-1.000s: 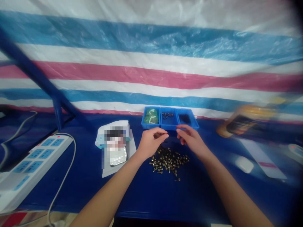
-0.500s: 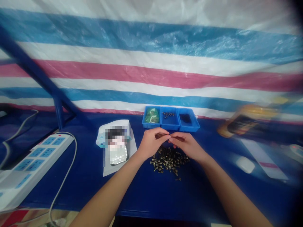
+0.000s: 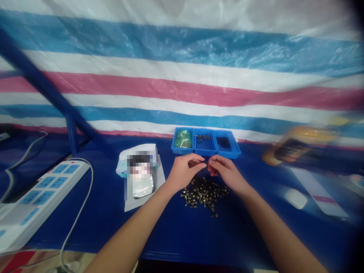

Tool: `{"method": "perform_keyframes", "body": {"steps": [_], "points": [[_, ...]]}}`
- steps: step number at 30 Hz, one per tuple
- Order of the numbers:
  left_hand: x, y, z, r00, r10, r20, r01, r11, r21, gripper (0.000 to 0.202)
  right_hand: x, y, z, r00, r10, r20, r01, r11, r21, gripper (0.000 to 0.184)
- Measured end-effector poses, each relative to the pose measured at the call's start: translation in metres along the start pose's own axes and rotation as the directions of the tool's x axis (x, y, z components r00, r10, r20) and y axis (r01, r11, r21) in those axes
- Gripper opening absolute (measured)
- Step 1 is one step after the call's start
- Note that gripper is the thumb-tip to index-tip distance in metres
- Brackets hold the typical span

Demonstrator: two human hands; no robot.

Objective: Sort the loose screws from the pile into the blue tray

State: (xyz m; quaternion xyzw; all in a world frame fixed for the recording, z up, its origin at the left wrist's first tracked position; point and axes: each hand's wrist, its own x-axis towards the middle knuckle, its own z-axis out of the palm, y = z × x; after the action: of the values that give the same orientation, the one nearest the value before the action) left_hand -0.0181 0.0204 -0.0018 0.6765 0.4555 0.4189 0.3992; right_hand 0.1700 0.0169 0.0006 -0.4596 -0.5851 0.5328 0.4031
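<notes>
**Work area.** A striped plastic sheet (image 3: 182, 87) in blue, white and pink hung behind a blue tabletop (image 3: 93, 235). A dark blue metal brace (image 3: 36, 76) ran diagonally across the sheet at the left.

**Left side of table.** A white power strip (image 3: 42, 193) with blue sockets lay at the edge, and a white cable (image 3: 76, 216) curved beside it. Nearer the centre sat a packet (image 3: 139, 176), pixelated and unreadable, on a sheet of paper (image 3: 144, 197).

**Right side of table.** A white computer mouse (image 3: 295, 198) lay there. Beyond it was a blurred bottle (image 3: 292, 148), too indistinct to identify.

**Back centre.** Three blue bins (image 3: 206, 142) stood side by side. The left bin held a green packet (image 3: 183, 138), the middle one a few screws (image 3: 202, 138), and the right one something dark (image 3: 223, 143).

**Front centre.** A loose heap of screws (image 3: 203, 196) lay directly on the tabletop, longer from left to right, its screws pointing in mixed directions. It sat just below the narrow gap between the hands, on the person's side of the bins.

**Hands.** The left hand (image 3: 184, 172) and right hand (image 3: 226, 172) were both curled narrowly, almost meeting. Neither was clearly nearer the heap. Whether either held a screw could not be told.
</notes>
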Motion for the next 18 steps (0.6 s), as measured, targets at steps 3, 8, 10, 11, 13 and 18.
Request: {"method": "perform_keyframes", "body": {"steps": [3,8,10,11,13,18], "points": [[0.0,-0.002,0.0,1.0,0.003,-0.025,-0.003,1.0,-0.002,0.021,0.003,0.005,-0.004,0.995,0.045,-0.089,-0.042,0.998,0.036,0.029],[0.0,-0.002,-0.001,0.999,-0.004,-0.034,0.005,1.0,0.019,0.02,0.009,0.013,-0.019,0.932,0.03,-0.361,0.033,0.985,0.167,0.029],[0.0,-0.002,0.0,0.999,-0.001,-0.034,0.002,1.0,0.025,0.02,0.009,0.013,-0.024,0.899,0.028,-0.437,0.058,0.981,0.184,0.04],[0.001,-0.002,0.0,0.999,0.0,-0.035,0.0,1.0,0.027,0.02,0.009,0.012,-0.025,0.89,0.029,-0.455,0.055,0.984,0.17,0.051],[0.001,-0.002,0.0,0.999,0.0,-0.042,0.001,1.0,0.028,0.019,0.008,0.01,-0.024,0.901,0.017,-0.433,0.028,0.995,0.097,0.057],[0.001,-0.001,0.001,0.997,0.007,-0.077,-0.005,0.999,0.034,0.02,0.001,0.003,-0.01,0.998,-0.041,-0.05,0.037,0.997,-0.069,0.035]]}}
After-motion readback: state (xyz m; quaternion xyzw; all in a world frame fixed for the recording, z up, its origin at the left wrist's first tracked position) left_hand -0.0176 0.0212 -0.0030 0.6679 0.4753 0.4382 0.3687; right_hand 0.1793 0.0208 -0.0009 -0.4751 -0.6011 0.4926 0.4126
